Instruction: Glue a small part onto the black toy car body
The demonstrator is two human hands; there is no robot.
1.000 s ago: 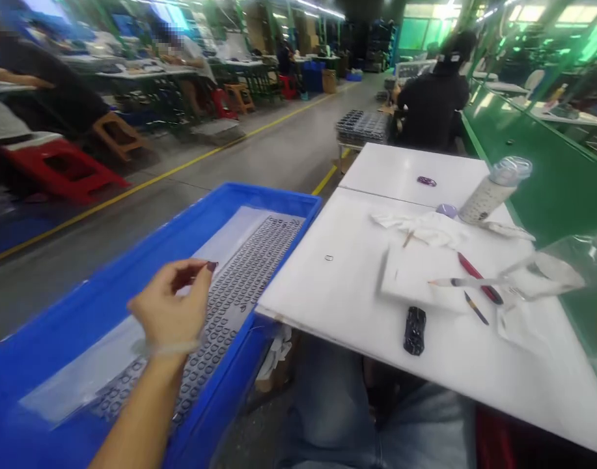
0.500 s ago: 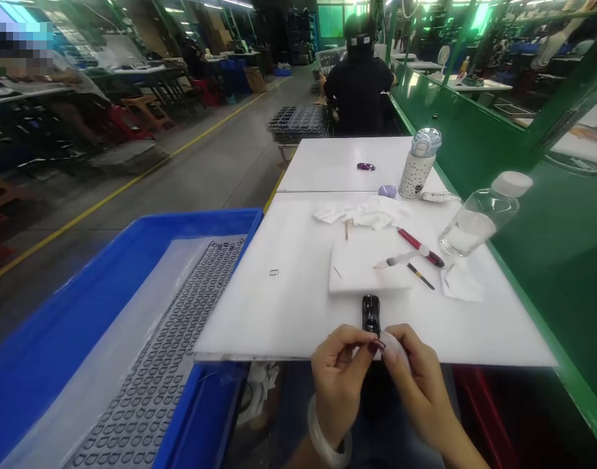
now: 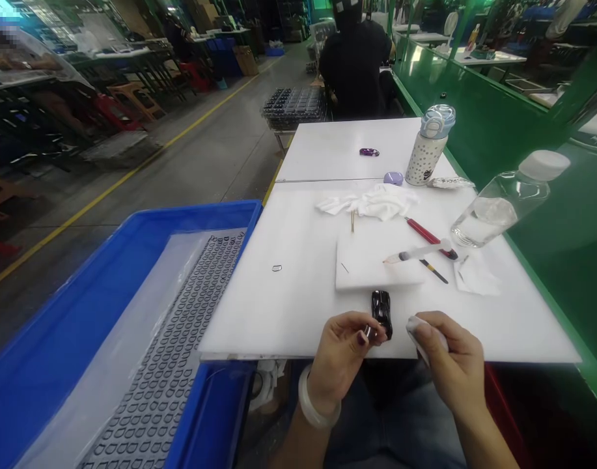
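Your left hand (image 3: 334, 368) is pinching a small, dark, shiny piece (image 3: 370, 332) between thumb and fingers, on the near side of the flat white pad (image 3: 364, 277). Your right hand (image 3: 457, 358) is grasping a wad of white cloth (image 3: 424, 335), nearer to you than the pad's right end. Both hands are holding these things near each other, maybe so the cloth can reach the piece easily. You are pinching with just your fingertips, probably because the piece is so little.

The piece is looking dark and glossy, with a bright shine on it. Your fingers are hiding part of it, so I cannot tell its whole shape. The shiny black car-shaped thing (image 3: 381, 309) is lying just in front of the pad, by your left fingertips; I cannot tell if they are touching it.

A tiny dark loop (image 3: 277, 268) is lying left of the pad. Farther left, a big blue plastic tray (image 3: 200, 207) is holding lots of dark loops (image 3: 168, 365) in rows, perhaps so they are easy to pick out. A thin, clear tool with a pinkish tip (image 3: 415, 254) is pointing over the pad, and a red pen-like tool (image 3: 425, 233) is resting to its right.
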